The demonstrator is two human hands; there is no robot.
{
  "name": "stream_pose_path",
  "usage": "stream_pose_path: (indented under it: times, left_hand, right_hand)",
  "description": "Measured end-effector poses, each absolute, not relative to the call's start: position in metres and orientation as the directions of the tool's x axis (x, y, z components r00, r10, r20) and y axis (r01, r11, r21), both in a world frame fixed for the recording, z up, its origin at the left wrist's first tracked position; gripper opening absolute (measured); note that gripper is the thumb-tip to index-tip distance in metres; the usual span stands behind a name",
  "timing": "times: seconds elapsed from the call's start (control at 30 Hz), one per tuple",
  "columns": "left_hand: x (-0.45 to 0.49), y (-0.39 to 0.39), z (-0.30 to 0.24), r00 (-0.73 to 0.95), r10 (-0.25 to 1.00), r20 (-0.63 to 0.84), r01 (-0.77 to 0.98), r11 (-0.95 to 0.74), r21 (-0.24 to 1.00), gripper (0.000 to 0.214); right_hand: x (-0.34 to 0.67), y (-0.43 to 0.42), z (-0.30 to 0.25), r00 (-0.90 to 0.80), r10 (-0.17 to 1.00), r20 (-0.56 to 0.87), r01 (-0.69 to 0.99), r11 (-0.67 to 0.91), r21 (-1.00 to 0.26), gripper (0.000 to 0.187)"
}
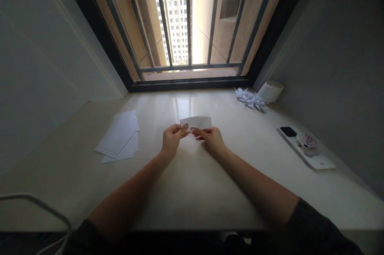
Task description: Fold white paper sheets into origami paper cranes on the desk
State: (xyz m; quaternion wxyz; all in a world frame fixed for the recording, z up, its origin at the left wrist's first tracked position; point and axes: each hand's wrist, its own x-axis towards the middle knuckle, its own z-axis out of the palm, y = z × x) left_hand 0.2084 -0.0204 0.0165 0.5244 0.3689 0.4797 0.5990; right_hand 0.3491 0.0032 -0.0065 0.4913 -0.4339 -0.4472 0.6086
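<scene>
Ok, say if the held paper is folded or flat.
Folded: the paper, pinched by left hand and right hand, shows slanted edges, smaller than the loose sheets.

Bare counter [192, 195] — sheets [118, 137] left, phone [318, 161] right

Bright daylight comes in through the window [189, 27] at the far edge of the worktop [192, 191]. The outside looks washed out and very white. A pale shine lies on the worktop just below the window. The walls on both sides are dim and grey. Straight lines bend near the picture's edges. The near edge is dark.
</scene>
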Motion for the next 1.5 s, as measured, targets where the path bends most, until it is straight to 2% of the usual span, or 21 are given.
stream_pose_path:
  times: [0.43,0.7,0.97,1.13,1.23,1.3,1.5]
  left_hand:
    - [0.203,-0.016,0.017,-0.185,0.980,-0.074,-0.276,0.021,0.961,0.029]
    - [0.193,-0.010,0.019,-0.252,0.963,-0.097,-0.253,0.032,0.967,0.035]
    - [0.187,-0.003,0.013,-0.301,0.948,-0.107,-0.278,0.020,0.960,0.032]
    - [0.185,-0.003,0.010,-0.314,0.949,-0.018,-0.168,-0.037,0.985,0.032]
    - [0.187,-0.006,0.013,-0.288,0.956,0.061,-0.062,-0.082,0.995,0.030]
    - [0.189,-0.007,0.015,-0.265,0.961,0.080,-0.050,-0.096,0.994,0.030]
    - [0.194,-0.012,0.017,-0.092,0.995,0.032,-0.077,-0.039,0.996,0.039]
  right_hand:
    - [0.356,0.008,-0.002,-0.185,0.980,-0.077,-0.189,-0.113,-0.976,0.033]
    - [0.365,0.014,-0.002,-0.170,0.985,0.009,-0.146,-0.017,-0.989,0.036]
    - [0.363,0.014,-0.004,-0.304,0.952,0.025,-0.135,-0.017,-0.991,0.043]
    - [0.361,0.010,-0.003,-0.284,0.958,0.043,-0.073,0.024,-0.997,0.039]
    - [0.359,0.008,-0.005,-0.248,0.967,0.064,-0.006,0.065,-0.998,0.034]
    - [0.358,0.008,-0.007,-0.224,0.972,0.075,0.005,0.078,-0.997,0.034]
    - [0.355,0.007,-0.011,-0.160,0.982,0.100,-0.110,0.082,-0.991,0.036]
